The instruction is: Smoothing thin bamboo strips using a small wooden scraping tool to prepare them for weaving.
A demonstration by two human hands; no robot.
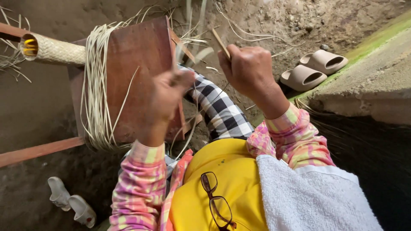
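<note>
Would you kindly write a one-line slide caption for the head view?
Right hand holds a thin strip, left hand pinches fibres beside a wooden board draped with pale strands.

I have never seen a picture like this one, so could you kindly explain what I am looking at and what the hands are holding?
This is one view from a camera worn on a person's head, looking down at their own two bare hands. The right hand grips a thin flat wooden stick. The left hand is blurred and closed around pale fibre strands, more of which drape over a reddish wooden board. A woven tube lies at upper left. On the dirt ground sit beige sandals. Glasses hang on the yellow shirt.
</note>
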